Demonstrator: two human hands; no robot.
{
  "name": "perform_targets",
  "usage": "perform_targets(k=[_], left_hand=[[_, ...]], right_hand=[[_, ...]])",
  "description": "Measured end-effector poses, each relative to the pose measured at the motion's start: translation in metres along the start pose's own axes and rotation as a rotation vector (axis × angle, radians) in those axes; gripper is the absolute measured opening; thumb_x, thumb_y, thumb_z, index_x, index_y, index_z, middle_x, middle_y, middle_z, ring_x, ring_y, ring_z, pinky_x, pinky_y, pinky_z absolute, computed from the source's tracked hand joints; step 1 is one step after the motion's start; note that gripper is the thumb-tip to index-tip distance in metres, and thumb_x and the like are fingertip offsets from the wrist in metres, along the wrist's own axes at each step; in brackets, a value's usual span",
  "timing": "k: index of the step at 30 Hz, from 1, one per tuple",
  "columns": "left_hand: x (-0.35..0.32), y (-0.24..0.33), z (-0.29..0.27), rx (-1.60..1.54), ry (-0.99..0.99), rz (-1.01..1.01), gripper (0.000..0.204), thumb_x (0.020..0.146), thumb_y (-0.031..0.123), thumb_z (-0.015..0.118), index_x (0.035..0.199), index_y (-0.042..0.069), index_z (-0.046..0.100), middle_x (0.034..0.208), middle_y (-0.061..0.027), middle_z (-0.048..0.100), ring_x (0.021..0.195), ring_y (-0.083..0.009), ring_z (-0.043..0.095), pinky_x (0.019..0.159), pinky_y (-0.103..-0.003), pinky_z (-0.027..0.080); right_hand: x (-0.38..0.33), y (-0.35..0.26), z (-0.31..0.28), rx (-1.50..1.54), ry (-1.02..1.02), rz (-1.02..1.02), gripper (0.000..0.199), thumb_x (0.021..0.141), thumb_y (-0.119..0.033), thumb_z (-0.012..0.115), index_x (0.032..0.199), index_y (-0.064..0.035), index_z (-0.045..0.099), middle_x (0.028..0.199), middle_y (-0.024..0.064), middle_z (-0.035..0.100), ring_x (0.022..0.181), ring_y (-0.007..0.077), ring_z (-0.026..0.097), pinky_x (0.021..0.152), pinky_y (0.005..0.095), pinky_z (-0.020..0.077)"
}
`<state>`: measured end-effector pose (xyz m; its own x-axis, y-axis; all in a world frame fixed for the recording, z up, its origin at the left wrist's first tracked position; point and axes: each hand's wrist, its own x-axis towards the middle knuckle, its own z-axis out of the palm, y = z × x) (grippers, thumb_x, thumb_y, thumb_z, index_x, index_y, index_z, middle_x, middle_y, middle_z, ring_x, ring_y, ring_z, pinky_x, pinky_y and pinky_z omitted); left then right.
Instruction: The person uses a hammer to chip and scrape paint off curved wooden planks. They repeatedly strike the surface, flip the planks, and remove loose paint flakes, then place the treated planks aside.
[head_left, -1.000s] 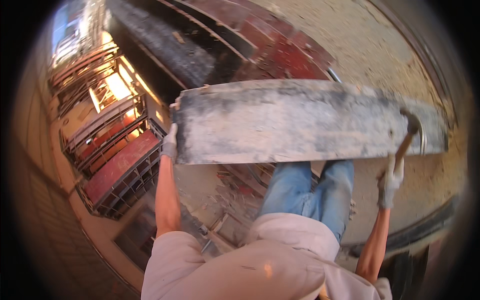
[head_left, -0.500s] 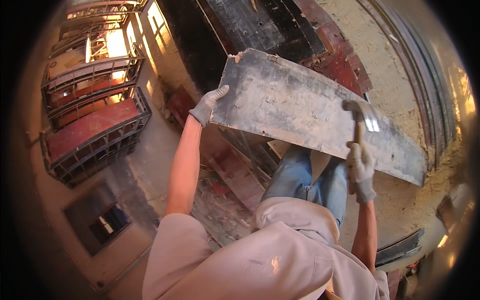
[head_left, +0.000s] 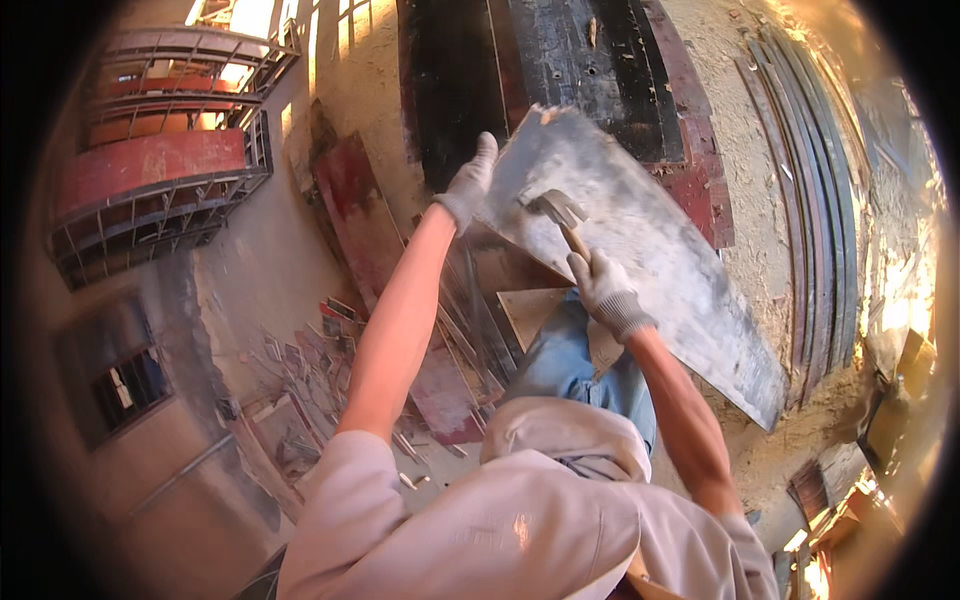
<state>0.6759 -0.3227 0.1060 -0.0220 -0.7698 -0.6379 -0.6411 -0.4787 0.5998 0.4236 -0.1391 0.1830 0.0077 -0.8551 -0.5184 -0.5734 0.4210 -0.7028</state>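
A long grey board (head_left: pixel 640 250), scuffed and chipped at its far corner, slants in front of my legs from upper left to lower right. My left hand (head_left: pixel 470 185), in a grey-white knit glove, grips the board's left end; the fingers behind the edge are partly hidden. My right hand (head_left: pixel 606 290), gloved alike, is wrapped round the wooden handle of a claw hammer (head_left: pixel 560 208). The metal head is over the left part of the board's face; whether it touches the surface I cannot tell.
Dark panels (head_left: pixel 540 80) lie beyond the board, with red ones (head_left: pixel 700 150) beside them. Long strips (head_left: pixel 815 220) are stacked on the right. Broken wood scraps (head_left: pixel 300 375) litter the floor at left, near a reddish plank (head_left: pixel 365 210). Metal-framed red panels (head_left: pixel 150 165) stand farther left.
My right hand has carried the hammer leftward along the board, toward my left hand. The view has shifted, and the board now slants more steeply. My left hand stays at its end.
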Motion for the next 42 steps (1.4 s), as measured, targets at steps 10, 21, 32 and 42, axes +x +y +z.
perform_targets(k=[10, 21, 32, 42], left_hand=[[-0.003, -0.023, 0.023, -0.024, 0.064, -0.134, 0.109, 0.096, 0.084, 0.015, 0.15, -0.006, 0.046, 0.155, -0.0281, 0.047, 0.151, -0.0398, 0.037, 0.123, -0.04, 0.03], [0.0, -0.051, 0.112, 0.078, 0.058, 0.156, 0.08, 0.105, 0.068, 0.026, 0.122, 0.002, 0.068, 0.118, -0.0285, 0.07, 0.116, -0.0467, 0.065, 0.099, -0.05, 0.05], [-0.023, -0.033, 0.152, -0.029, 0.095, -0.29, 0.091, 0.102, 0.075, 0.021, 0.126, 0.003, 0.07, 0.124, -0.028, 0.069, 0.12, -0.044, 0.064, 0.103, -0.047, 0.049], [-0.024, -0.045, 0.159, 0.021, 0.228, -0.229, 0.091, 0.105, 0.068, 0.013, 0.127, 0.0, 0.068, 0.129, -0.0287, 0.066, 0.126, -0.0447, 0.06, 0.107, -0.049, 0.048]], right_hand=[[-0.004, -0.022, -0.045, 0.399, 0.595, -0.468, 0.031, 0.111, -0.029, 0.047, 0.103, -0.0043, 0.064, 0.071, 0.0043, 0.059, 0.058, 0.0087, 0.048, 0.051, 0.0271, 0.0375], [0.019, -0.05, -0.077, 0.379, 0.642, -0.434, 0.024, 0.108, -0.019, 0.053, 0.108, 0.003, 0.064, 0.08, 0.0092, 0.06, 0.058, 0.0161, 0.052, 0.053, 0.0286, 0.0439], [-0.032, 0.063, -0.045, 0.176, 0.454, -0.037, 0.037, 0.107, -0.035, 0.058, 0.108, 0.0013, 0.062, 0.08, 0.0157, 0.063, 0.066, 0.0217, 0.059, 0.061, 0.0354, 0.047], [0.018, 0.084, 0.009, -0.221, -0.011, 0.32, 0.05, 0.105, -0.048, 0.053, 0.11, 0.0009, 0.062, 0.095, 0.0339, 0.068, 0.093, 0.0494, 0.069, 0.081, 0.0548, 0.0523]])
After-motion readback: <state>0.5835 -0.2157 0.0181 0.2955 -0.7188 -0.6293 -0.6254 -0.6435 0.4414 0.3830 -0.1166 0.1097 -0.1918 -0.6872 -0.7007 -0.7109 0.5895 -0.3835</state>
